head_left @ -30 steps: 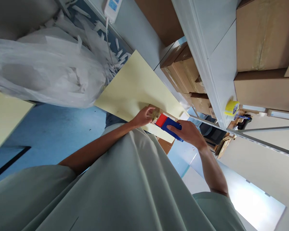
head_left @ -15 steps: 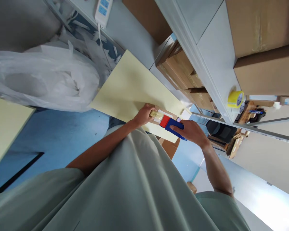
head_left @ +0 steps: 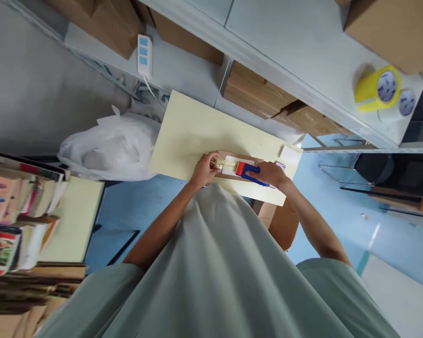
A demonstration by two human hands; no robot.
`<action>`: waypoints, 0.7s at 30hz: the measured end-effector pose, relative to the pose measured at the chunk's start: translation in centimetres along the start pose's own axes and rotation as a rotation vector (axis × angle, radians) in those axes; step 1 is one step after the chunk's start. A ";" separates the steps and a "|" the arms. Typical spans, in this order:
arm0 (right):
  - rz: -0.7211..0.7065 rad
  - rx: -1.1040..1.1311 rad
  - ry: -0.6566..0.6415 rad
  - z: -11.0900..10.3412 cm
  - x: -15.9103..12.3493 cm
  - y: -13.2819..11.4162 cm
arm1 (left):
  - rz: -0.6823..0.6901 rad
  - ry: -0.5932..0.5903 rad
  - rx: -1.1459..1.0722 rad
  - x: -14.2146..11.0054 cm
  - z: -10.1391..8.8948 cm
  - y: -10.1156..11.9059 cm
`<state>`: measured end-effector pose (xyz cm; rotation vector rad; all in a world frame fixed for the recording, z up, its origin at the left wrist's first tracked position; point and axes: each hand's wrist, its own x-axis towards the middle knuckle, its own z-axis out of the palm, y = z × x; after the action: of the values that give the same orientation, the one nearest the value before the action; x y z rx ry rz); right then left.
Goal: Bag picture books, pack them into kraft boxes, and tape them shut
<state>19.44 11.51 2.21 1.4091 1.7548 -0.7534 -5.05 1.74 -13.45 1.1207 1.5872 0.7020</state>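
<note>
My right hand (head_left: 270,173) is closed around the blue handle of a blue-and-red tape dispenser (head_left: 248,172). My left hand (head_left: 203,170) pinches yellowish clear packing tape (head_left: 220,163) just left of the dispenser's red end. A clear stretch of tape seems to run between the two. Both hands are over a small flat cardboard box (head_left: 229,154) with a white label (head_left: 227,171), lying on the pale yellow tabletop (head_left: 188,126). My right hand partly covers a phone (head_left: 280,165) at the box's right end.
A small white box (head_left: 290,154) lies at the table's right. Behind the table, a shelf holds cardboard boxes (head_left: 255,91) and a power strip (head_left: 144,56). Yellow tape rolls (head_left: 377,89) stand on the upper shelf. A white plastic bag (head_left: 109,148) and stacked books (head_left: 24,206) are at left.
The camera view has turned and shifted, bringing the books into sight at left. Both hands keep their hold on the tape and dispenser, which lie more level in view.
</note>
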 end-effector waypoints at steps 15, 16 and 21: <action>-0.170 0.103 0.082 1.8 1.9 1.3 | -0.213 0.532 -0.042 -1.1 4.6 0.4; -0.186 0.105 0.084 1.9 2.0 1.3 | -0.211 0.558 -0.061 -1.0 4.8 0.2; -0.268 0.129 0.049 1.0 0.7 3.8 | -0.181 0.652 -0.105 -0.9 5.4 -0.4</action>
<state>23.22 11.93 1.15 1.2983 1.9890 -0.9972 -0.05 0.31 -15.08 0.6847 2.1317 1.0825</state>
